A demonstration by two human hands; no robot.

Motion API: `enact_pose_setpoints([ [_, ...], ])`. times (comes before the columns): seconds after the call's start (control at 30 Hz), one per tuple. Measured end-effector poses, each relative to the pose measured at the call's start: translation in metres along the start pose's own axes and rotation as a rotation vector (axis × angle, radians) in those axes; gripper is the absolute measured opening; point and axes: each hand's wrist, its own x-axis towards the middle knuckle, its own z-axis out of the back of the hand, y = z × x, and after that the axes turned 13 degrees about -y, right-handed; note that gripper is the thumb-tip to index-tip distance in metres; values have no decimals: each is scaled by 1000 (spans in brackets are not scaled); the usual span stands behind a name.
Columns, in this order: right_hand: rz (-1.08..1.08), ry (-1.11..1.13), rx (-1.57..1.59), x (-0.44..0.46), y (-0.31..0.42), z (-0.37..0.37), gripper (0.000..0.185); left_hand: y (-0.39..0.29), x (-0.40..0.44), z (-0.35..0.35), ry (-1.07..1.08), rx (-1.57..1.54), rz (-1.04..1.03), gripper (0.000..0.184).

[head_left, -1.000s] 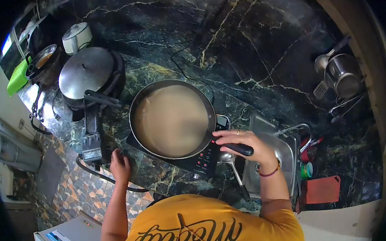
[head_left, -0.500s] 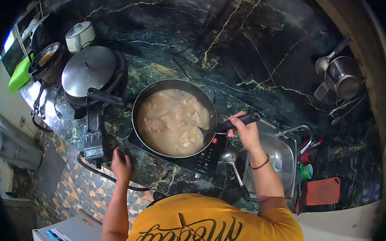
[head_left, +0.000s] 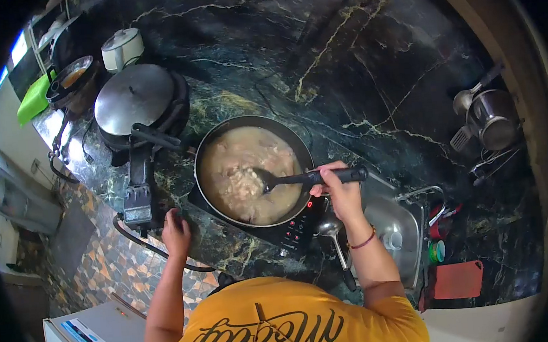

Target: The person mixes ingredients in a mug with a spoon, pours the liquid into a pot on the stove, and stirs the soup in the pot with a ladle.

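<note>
Looks dim overall, murkiest on the glossy black-green veined marble point(head_left: 367, 56) beyond the fingers point(head_left: 318, 189) of the right hand point(head_left: 343, 196). Brightens far leftward and beyond the fingers point(head_left: 172, 219) of the left hand point(head_left: 177, 236), blown out to white and blue at the edge, with harsh glare on the marble there. Catches soft sheen on the round grey metal lid point(head_left: 130, 99) beyond the left fingers and on the rectangular stainless-steel sink point(head_left: 373, 205) right of the right ones. Glows red at 1 small lit digit point(head_left: 310, 204) just below those. Falls to black in all 4 corners; bends the long brown edge strip point(head_left: 504, 34), far right of the fingers, into an arc.
</note>
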Motion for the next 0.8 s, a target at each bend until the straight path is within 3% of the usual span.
enact_pose_setpoints([
  [0.07, 245, 184, -205, -19, 21, -10, 17, 0, 0, 0, 5, -5, 6, 38],
  [0.1, 736, 332, -531, -13, 31, -5, 26, 0, 1, 0, 11, -10, 6, 38],
  [0.27, 803, 386, -630, -9, 59, -24, 32, 2, 0, -1, 6, 1, -10, 37],
  [0.47, 902, 507, -658, 34, 4, -40, 33, 3, 1, 0, 41, -3, 34, 37],
  [0.6, 815, 654, -849, 16, 13, -41, 30, 2, 0, 1, 25, -3, 14, 38],
  [0.8, 804, 748, -858, -13, 43, -28, 31, 2, 0, 0, 37, -16, 15, 37],
])
